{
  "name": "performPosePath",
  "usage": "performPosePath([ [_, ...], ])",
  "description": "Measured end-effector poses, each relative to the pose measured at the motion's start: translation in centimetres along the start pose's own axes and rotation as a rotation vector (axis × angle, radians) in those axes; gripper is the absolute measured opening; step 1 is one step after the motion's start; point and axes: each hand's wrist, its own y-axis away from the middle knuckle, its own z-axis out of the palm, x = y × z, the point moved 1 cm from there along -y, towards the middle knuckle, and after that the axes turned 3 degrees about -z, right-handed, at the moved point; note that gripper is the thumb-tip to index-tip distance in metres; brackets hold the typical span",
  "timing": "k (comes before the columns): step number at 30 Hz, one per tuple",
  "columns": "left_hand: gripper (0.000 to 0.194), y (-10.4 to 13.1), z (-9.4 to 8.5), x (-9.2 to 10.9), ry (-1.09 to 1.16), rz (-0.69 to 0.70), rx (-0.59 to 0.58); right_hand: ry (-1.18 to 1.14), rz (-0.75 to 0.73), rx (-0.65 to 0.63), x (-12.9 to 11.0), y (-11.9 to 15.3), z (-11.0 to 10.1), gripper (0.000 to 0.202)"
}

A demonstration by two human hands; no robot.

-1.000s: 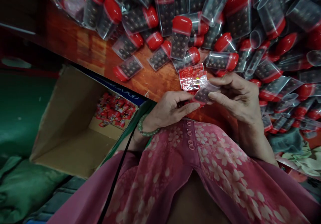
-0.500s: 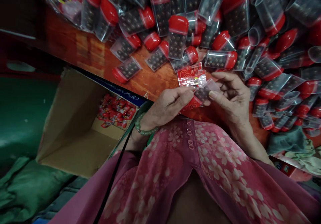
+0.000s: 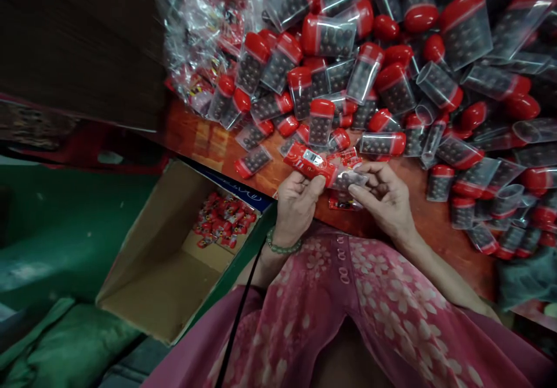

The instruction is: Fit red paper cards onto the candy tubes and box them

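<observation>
At frame centre, my left hand (image 3: 297,199) pinches a red packet (image 3: 311,163), my right hand (image 3: 385,198) pinches a clear vial (image 3: 350,178); few packed packets (image 3: 224,221) fill the box (image 3: 169,272), many vials (image 3: 391,75) remain on the worktop (image 3: 209,138).

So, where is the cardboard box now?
In the head view, the cardboard box sits lower left, below the table edge, beside the left hand.

The vials (image 3: 383,80) lie heaped on the desk (image 3: 204,138), filling it from twelve to three o'clock. The hands, left (image 3: 298,202) and right (image 3: 385,199), meet at centre over the near edge, a packet (image 3: 311,162) between them. At eight o'clock, below the desk, stands a box (image 3: 161,272) with packets (image 3: 221,222) inside.
</observation>
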Motion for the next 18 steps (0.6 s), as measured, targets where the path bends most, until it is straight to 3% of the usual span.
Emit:
performPosePath([
  [7,0.037,-0.5,-0.2,-0.6,-0.070,0.155,-0.023,0.225,0.056,-0.149,1.0,0.4,-0.6,0.028],
  [10,0.047,-0.7,-0.1,-0.5,-0.028,0.086,-0.084,0.254,0.025,-0.183,1.3,0.5,-0.6,0.026],
  [13,0.049,-0.8,0.4,-0.1,0.025,-0.034,-0.157,0.353,-0.112,-0.180,1.5,0.6,-0.2,0.018],
  [16,0.044,-0.7,1.0,-0.2,0.072,-0.054,-0.140,0.418,-0.210,-0.121,1.6,0.8,0.3,0.012],
  [18,0.045,-0.5,1.3,-0.4,0.092,-0.059,-0.115,0.404,-0.192,-0.069,1.6,1.0,0.6,0.012],
])
